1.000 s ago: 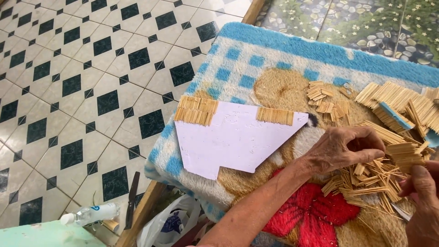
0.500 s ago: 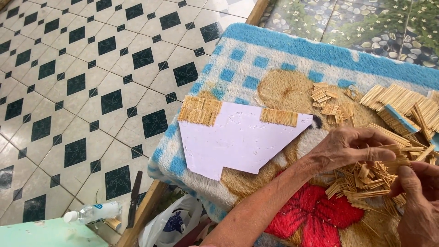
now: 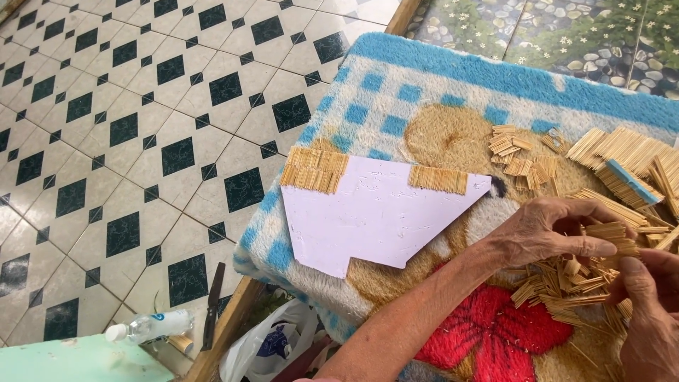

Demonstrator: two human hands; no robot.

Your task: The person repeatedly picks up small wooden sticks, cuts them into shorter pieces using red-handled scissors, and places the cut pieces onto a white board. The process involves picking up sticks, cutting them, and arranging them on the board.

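My left hand (image 3: 559, 237) reaches across a fluffy patterned blanket (image 3: 438, 85) to a heap of short bamboo sticks (image 3: 566, 283). Its fingers pinch a small flat bundle of sticks (image 3: 614, 232). My right hand (image 3: 651, 318) sits at the lower right, partly cut off by the frame edge, its thumb just below that bundle. To the left lies a pale lilac cardboard cut-out (image 3: 375, 219). Two panels of sticks are stuck along its top edge, one at the left corner (image 3: 313, 170) and one further right (image 3: 438, 179).
Longer stick bundles (image 3: 622, 159) and small stick pieces (image 3: 516, 152) lie at the back right of the blanket. On the black and white tiled floor (image 3: 141, 120) below are a plastic bottle (image 3: 148, 327), a knife (image 3: 212, 305) and a white plastic bag (image 3: 272, 346).
My right hand has come up and in toward my left hand. My left hand's fingers have closed on a small stick bundle over the heap. The cardboard has not moved.
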